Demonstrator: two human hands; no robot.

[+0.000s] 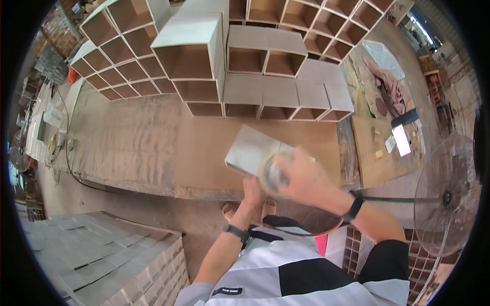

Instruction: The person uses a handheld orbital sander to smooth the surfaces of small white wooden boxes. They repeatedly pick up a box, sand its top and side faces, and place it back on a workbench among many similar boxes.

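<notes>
A pale wooden box point(251, 148) lies tilted on the brown workbench point(153, 148) near its front edge. My left hand point(253, 189) grips the box at its near corner. My right hand point(301, 173) holds a round disc sander point(274, 173) against the box's near right side; the sander and hand are blurred. A hose point(306, 232) loops from the sander below my right wrist. Both wrists wear dark bands.
Stacked open wooden cubby boxes point(245, 56) fill the far side of the bench. A pile of flat grey panels point(97, 255) sits at lower left. A standing fan point(449, 196) is at right, with a cluttered side table point(388, 143) and pink rag point(390, 84) beyond.
</notes>
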